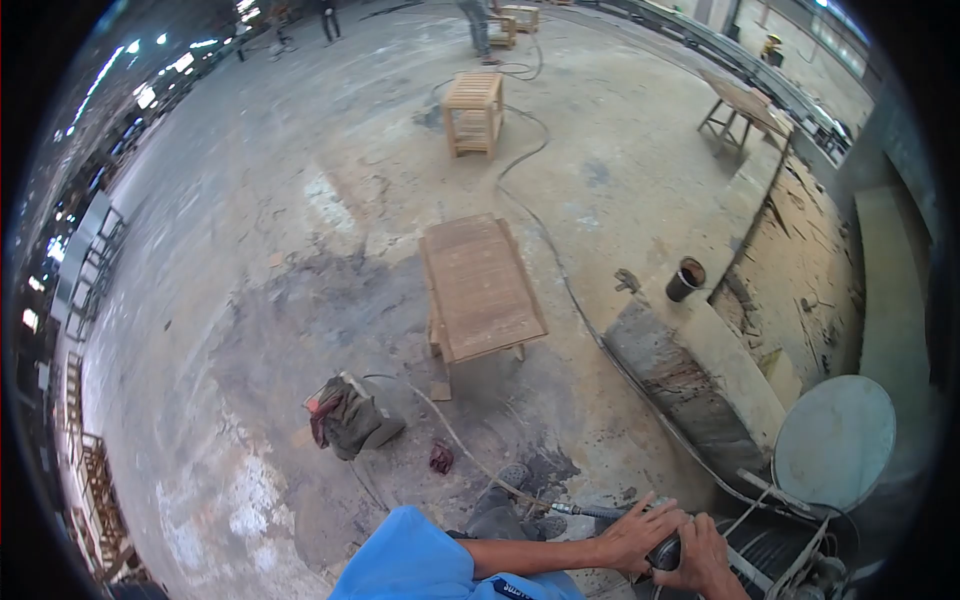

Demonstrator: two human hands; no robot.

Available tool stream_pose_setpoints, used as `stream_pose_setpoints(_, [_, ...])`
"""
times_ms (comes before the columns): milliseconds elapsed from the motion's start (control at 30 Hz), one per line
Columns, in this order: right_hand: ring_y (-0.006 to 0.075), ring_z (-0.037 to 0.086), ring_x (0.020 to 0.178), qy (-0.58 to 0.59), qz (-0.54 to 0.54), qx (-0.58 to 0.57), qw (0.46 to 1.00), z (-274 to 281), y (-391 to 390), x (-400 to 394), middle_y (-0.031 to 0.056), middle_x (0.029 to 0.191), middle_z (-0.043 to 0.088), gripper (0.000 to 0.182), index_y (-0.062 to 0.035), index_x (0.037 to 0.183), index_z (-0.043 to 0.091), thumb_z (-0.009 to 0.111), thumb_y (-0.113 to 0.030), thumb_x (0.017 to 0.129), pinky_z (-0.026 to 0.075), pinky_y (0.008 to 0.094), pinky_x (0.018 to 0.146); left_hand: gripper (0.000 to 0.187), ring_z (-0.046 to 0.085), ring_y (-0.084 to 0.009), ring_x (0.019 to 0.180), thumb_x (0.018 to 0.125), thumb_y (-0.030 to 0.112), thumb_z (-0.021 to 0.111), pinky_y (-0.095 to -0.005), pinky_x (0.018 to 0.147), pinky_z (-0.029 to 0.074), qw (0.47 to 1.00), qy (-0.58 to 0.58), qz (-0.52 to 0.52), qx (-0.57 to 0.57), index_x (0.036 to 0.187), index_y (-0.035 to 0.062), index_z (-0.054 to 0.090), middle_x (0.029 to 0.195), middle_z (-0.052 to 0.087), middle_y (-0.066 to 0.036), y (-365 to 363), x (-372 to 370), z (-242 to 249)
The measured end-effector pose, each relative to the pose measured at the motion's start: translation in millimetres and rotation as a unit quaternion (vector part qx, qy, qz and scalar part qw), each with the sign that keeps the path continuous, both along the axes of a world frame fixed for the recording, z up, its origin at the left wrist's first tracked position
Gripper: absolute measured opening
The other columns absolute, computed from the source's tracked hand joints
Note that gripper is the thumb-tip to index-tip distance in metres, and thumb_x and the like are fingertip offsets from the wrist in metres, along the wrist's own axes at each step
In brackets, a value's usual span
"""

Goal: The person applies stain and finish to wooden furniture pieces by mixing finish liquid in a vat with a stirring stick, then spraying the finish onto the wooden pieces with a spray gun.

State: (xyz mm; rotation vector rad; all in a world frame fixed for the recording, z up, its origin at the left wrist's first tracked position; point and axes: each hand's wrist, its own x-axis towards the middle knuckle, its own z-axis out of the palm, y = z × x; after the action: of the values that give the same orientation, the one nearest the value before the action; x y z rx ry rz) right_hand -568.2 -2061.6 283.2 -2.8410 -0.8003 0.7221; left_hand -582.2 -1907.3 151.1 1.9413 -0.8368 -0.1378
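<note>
Both hands are at the lower right, close together around a dark rounded tool (664, 552), mostly hidden by the fingers. My left hand (635, 540) reaches across from the blue sleeve and grips its near left side, fingers bent over the top. On the other side my right hand (706, 562) is closed around it. A dark hose (598, 512) with a metal fitting runs to the left from beside my left hand. I cannot tell the tool's exact kind. Just right of the hands stands a round pale lid or disc (835, 443), beside a black drum-like thing.
Ahead is a low wooden table with a brown panel (480, 288). A cloth-draped container (350, 415) and a dark red rag (441, 458) are on the stained floor. Slatted stool (473, 112), black can (686, 280), concrete ledge (735, 370) and a long hose (560, 270) lie beyond.
</note>
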Motion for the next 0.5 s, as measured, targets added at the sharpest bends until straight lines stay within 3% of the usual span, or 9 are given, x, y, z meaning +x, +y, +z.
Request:
stream_pose_setpoints(33, [0.0369,0.052,0.096,-0.020,0.018,0.014,1.000,-3,-3,4,0.0174,0.098,0.048,0.064,-0.0004,0.094,0.054,0.085,-0.034,0.049,0.053,0.0454,0.073,0.090,0.032,-0.0326,0.140,0.062,0.034,0.080,-0.0542,0.114,0.022,1.000,0.001,-0.006,-0.005,0.135,-0.0017,0.041,0.140,0.044,-0.018,-7,3,-2])
stream_pose_setpoints(200, [0.0376,0.053,0.095,-0.013,-0.004,-0.010,1.000,-7,-6,8,0.0184,0.098,0.050,0.067,-0.0002,0.098,0.054,0.084,-0.035,0.049,0.052,0.0460,0.074,0.072,0.046,-0.0281,0.126,0.061,0.035,0.079,-0.0451,0.101,0.036,0.997,0.044,-0.067,0.003,0.118,0.0002,0.053,0.125,0.054,-0.014,-19,18,-4])
stream_pose_setpoints(333, [0.0376,0.051,0.101,-0.004,-0.075,-0.032,0.997,-10,-10,9,0.0189,0.104,0.048,0.071,-0.0009,0.105,0.054,0.084,-0.034,0.050,0.051,0.0466,0.081,0.064,0.055,-0.0274,0.111,0.062,0.035,0.078,-0.0425,0.096,0.036,1.000,0.000,-0.012,-0.024,0.112,0.0028,0.054,0.109,0.061,-0.013,-25,25,-17])
stream_pose_setpoints(500, [0.0391,0.049,0.108,0.028,-0.135,-0.033,0.990,-19,-13,14,0.0201,0.110,0.047,0.075,-0.0015,0.112,0.051,0.083,-0.035,0.053,0.050,0.0473,0.086,0.062,0.055,-0.0280,0.113,0.064,0.034,0.076,-0.0438,0.096,0.036,0.999,-0.034,-0.009,-0.041,0.113,0.0028,0.053,0.113,0.060,-0.013,-32,28,-34])
